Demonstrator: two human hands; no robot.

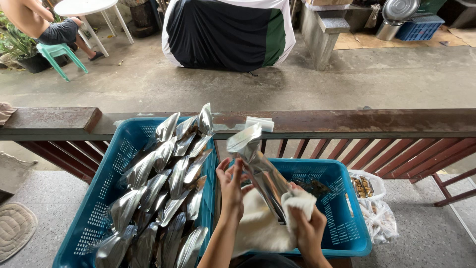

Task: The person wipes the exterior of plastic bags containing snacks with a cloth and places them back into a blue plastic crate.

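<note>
A silver foil pouch [255,166] stands tilted between the two hands, its crumpled top leaning up toward the wooden railing [347,123]. The left hand [231,186] rests against the pouch's left side with its fingers straight and pointing up, flat on the foil rather than curled around it. The right hand [305,223] sits lower and to the right, closed on a white cloth [297,203] that it presses against the lower part of the pouch. More of the same white cloth [258,228] lies bunched under the hands.

The pouch is held above the right blue crate [347,233], which has a few dark pieces lying in its far corner. Just to the left stands a larger blue crate [106,183] packed with rows of similar silver pouches [163,188] standing on edge. At the right of the smaller crate lie clear plastic bags [374,208] with food inside. Beyond the railing, a person sits on a green stool [59,52] beside a white table [87,7].
</note>
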